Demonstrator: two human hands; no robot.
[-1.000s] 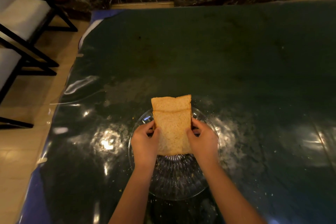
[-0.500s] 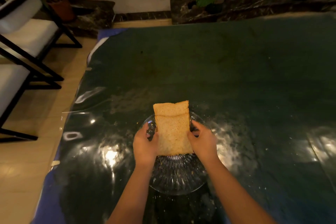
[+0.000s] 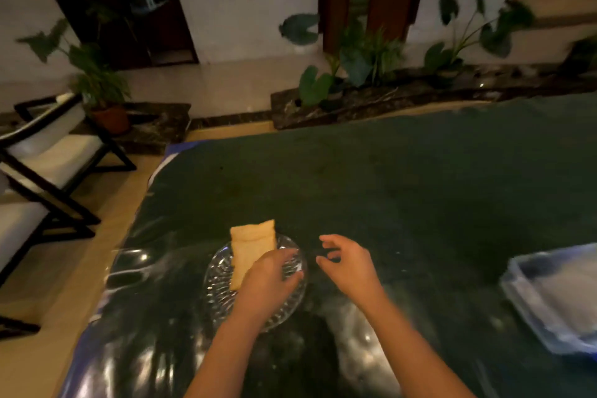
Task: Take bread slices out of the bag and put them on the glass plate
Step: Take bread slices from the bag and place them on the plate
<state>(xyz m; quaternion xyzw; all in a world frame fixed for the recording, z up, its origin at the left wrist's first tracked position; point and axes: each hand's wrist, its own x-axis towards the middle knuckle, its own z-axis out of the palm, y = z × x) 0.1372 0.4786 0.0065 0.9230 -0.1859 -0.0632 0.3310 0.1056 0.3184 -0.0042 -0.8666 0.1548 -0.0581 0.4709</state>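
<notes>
Bread slices down, right hand free

Bread slices [image 3: 251, 247] rest on the glass plate [image 3: 219, 284] — left hand [image 3: 269, 279] spread loosely above them, gripping nothing I can see. Right hand [image 3: 350, 263] hovers beside, fingers apart, empty. Best lift straight off, no nudging.

Bread slices [image 3: 250, 247] lay stacked on a glass plate [image 3: 219, 287]. The left hand [image 3: 268, 281] hovered over them; the right hand [image 3: 350, 263], fingers spread, hung at the plate's three o'clock.
</notes>
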